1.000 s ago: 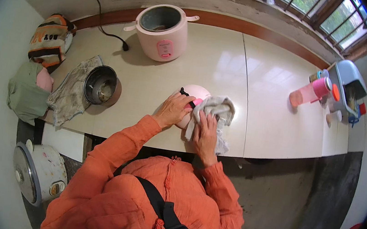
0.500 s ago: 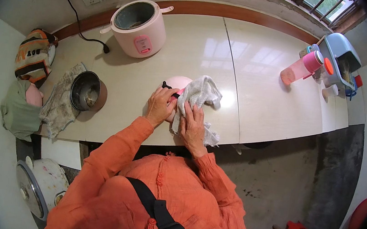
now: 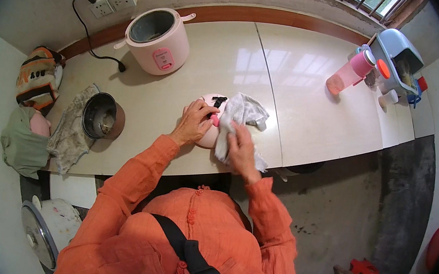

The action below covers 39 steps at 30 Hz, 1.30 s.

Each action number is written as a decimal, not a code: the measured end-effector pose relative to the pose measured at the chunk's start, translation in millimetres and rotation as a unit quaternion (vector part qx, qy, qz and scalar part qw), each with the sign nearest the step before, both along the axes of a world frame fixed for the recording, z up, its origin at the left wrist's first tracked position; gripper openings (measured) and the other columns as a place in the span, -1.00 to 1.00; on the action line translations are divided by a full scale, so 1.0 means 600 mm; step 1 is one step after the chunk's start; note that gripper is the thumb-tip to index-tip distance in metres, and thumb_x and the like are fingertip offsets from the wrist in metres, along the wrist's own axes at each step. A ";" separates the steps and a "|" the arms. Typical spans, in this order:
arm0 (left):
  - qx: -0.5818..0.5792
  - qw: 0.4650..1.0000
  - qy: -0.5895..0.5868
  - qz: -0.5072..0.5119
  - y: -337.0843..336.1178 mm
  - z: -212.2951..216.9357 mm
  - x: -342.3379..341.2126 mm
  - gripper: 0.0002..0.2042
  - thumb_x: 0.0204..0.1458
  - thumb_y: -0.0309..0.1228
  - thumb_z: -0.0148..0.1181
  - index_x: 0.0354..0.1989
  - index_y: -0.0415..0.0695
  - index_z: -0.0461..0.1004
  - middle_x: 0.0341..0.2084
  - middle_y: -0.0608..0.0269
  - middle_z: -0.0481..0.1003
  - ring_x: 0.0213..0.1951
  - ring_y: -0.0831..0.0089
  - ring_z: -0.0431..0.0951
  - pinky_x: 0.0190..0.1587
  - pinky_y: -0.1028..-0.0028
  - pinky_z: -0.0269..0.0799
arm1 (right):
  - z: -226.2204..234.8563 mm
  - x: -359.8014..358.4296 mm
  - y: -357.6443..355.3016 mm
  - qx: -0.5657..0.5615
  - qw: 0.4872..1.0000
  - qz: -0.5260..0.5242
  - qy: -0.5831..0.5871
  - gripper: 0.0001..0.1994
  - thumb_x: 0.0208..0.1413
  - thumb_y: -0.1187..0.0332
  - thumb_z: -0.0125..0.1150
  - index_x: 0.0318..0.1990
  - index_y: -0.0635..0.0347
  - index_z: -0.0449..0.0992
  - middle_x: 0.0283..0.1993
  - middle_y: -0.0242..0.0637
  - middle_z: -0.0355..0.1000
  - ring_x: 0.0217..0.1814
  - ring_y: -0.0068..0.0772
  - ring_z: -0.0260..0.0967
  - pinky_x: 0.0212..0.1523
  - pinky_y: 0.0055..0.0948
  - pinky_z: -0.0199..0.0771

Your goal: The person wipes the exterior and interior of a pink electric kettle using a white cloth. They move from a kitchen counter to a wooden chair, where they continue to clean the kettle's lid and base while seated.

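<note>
While the left hand (image 3: 195, 123) grips the pink lid (image 3: 210, 130) lying on the counter (image 3: 300, 103), the right hand (image 3: 240, 148) is closed on a white cloth (image 3: 241, 115) pressed against it; the rice cooker (image 3: 157, 42) stands at eleven o'clock.

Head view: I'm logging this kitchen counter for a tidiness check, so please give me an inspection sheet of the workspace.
Surface: pale glossy counter, seam down the middle.
Job's things: pink lid lying flat near the front edge; white cloth draped over its right side.
Clutter: pink rice cooker, open and lidless; metal inner pot on a grey rag; pink bottle.
Grippers: left hand rests on the lid; right hand presses the cloth.
Cables: black cord from the wall socket toward the cooker.
Surroundings: window above, dark floor at right.
</note>
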<state>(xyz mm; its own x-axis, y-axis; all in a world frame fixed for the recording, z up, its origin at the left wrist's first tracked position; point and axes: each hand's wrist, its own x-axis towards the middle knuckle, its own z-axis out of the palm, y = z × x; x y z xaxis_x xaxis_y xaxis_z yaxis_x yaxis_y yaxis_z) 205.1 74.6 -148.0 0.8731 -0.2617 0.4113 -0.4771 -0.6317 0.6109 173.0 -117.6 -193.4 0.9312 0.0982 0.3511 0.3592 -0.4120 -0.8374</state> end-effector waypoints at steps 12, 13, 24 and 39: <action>-0.041 0.997 -0.020 0.065 -0.042 -0.007 -0.009 -0.71 -0.14 -0.49 0.12 -0.16 -0.07 0.43 -0.37 0.27 0.40 -0.29 0.26 0.33 -0.13 0.32 0.20 | 0.047 0.136 0.035 0.010 0.997 0.041 0.064 -0.75 0.10 0.42 -0.04 -0.12 0.28 0.48 -0.14 0.01 0.42 -0.03 0.06 0.32 -0.01 -0.20 0.30; -0.043 0.997 -0.014 0.064 -0.041 -0.006 -0.003 -0.68 -0.16 -0.50 0.12 -0.14 -0.07 0.42 -0.37 0.27 0.40 -0.28 0.26 0.33 -0.14 0.33 0.21 | 0.044 0.141 0.035 -0.001 0.997 0.050 0.063 -0.74 0.11 0.41 -0.05 -0.11 0.28 0.47 -0.13 0.01 0.42 -0.03 0.06 0.31 -0.01 -0.20 0.30; -0.083 0.979 -0.032 0.181 -0.051 -0.044 0.010 -0.78 -0.10 -0.53 0.17 -0.25 -0.24 0.37 -0.23 0.03 0.32 -0.13 0.09 0.37 -0.07 0.28 0.32 | 0.013 -0.006 0.023 -0.024 0.999 0.033 -0.018 -0.64 0.07 0.49 0.05 0.07 0.23 0.37 -0.01 0.10 0.34 0.11 0.15 0.21 0.14 -0.14 0.21; -0.311 0.923 0.092 0.210 -0.046 -0.072 0.004 -0.80 0.24 -0.39 -0.15 -0.06 -0.22 0.18 -0.34 0.19 0.39 -0.35 0.48 0.39 -0.21 0.48 0.37 | 0.012 0.020 -0.004 -0.084 0.986 0.131 -0.053 -0.61 0.00 0.52 0.11 0.05 0.15 0.43 0.07 0.03 0.32 0.19 0.19 0.15 0.18 -0.11 0.19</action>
<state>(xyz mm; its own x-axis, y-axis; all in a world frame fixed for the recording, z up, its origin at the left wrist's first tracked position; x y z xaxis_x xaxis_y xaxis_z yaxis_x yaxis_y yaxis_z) 207.3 47.1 -191.4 0.9139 0.3514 0.2031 -0.1227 -0.2377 0.9636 184.9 -119.9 -186.4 0.8256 0.3951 0.4028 0.5529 -0.4239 -0.7174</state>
